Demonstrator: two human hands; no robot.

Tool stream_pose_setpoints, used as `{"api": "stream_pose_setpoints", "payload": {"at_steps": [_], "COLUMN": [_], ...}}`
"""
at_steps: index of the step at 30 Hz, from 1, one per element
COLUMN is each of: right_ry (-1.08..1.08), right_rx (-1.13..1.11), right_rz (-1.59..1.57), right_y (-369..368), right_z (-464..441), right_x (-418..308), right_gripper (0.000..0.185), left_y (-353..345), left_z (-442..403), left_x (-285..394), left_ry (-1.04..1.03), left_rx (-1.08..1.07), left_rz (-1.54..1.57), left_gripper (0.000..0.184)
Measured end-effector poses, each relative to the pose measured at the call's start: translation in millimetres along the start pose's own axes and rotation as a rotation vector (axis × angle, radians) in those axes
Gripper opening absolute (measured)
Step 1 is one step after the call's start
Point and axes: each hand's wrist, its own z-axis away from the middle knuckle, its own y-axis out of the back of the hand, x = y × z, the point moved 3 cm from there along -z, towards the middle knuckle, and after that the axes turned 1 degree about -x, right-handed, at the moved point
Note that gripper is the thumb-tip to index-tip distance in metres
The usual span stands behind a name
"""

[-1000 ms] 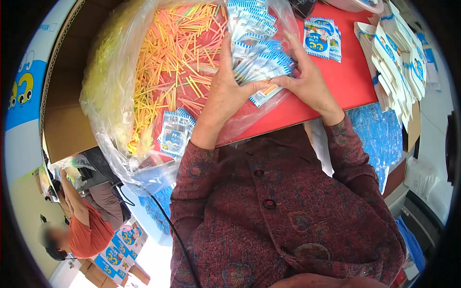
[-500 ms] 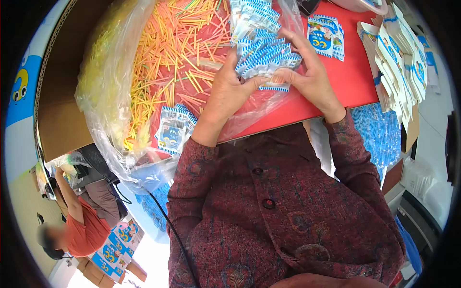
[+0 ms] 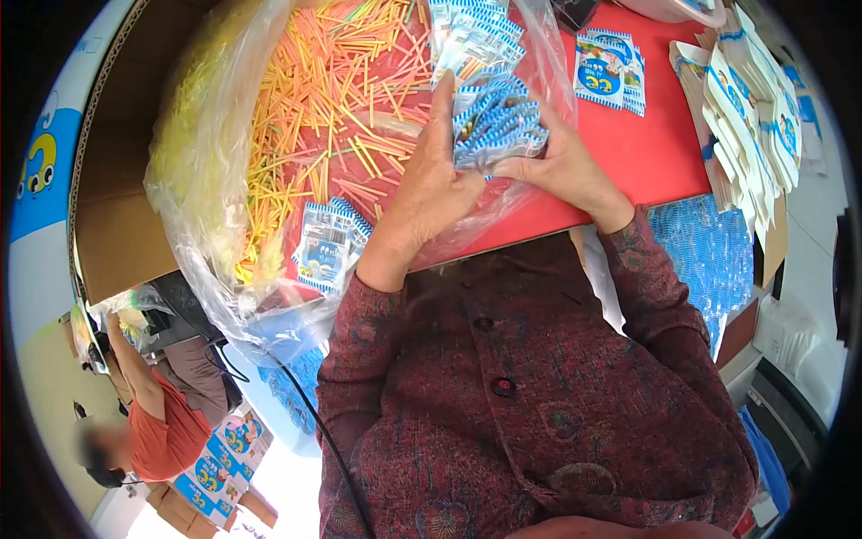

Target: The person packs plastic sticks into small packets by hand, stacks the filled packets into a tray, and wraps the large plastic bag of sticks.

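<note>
Both my hands grip a bundle of blue-and-white candy packets (image 3: 498, 121) above the red table (image 3: 660, 153). My left hand (image 3: 435, 171) closes on the bundle's left side, and my right hand (image 3: 566, 166) presses it from the right with the thumb across the bottom. The packets stand on edge, pressed together with their striped ends facing up. Just beyond them lies a stack of similar packets (image 3: 474, 40). Thin pink and yellow sticks (image 3: 337, 76) are spread to the left, partly within a clear plastic bag (image 3: 211, 171).
Loose packets lie at the right (image 3: 611, 72) and near my left forearm (image 3: 325, 247). Folded printed cartons (image 3: 750, 108) stand at the table's right end. A cardboard box (image 3: 117, 216) borders the left. A person in an orange shirt (image 3: 171, 436) is at the lower left.
The fanned packets have been drawn together into a tighter bundle and tilted, so their striped ends show more. My left hand has turned, its fingers now pointing upward along the side.
</note>
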Motion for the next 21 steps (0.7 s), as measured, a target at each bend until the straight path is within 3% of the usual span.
{"api": "stream_pose_setpoints", "payload": {"at_steps": [4, 12, 15, 19, 21], "right_ry": [-0.168, 0.02, 0.046, -0.088, -0.105], "right_rx": [-0.066, -0.012, 0.035, 0.01, 0.04], "right_rz": [-0.003, -0.168, 0.074, -0.031, -0.061], "right_y": [3.0, -7.2, -8.4, -8.1, -8.3], "right_z": [-1.3, 1.7, -1.7, 2.1, 3.0], "right_x": [14.9, 5.8, 8.2, 7.2, 7.5], "right_gripper": [0.069, 0.064, 0.063, 0.071, 0.071], "left_y": [9.2, 16.4, 12.6, 9.9, 12.1], "left_z": [1.6, -1.9, -5.8, -2.6, 3.3], "left_x": [-3.0, 7.4, 3.4, -10.8, -17.0], "left_ry": [0.033, -0.001, 0.024, 0.087, 0.116], "left_rx": [-0.034, 0.037, -0.002, 0.011, 0.019], "left_rz": [-0.147, -0.206, -0.342, -0.156, 0.368], "left_gripper": [0.077, 0.054, 0.051, 0.054, 0.061]}}
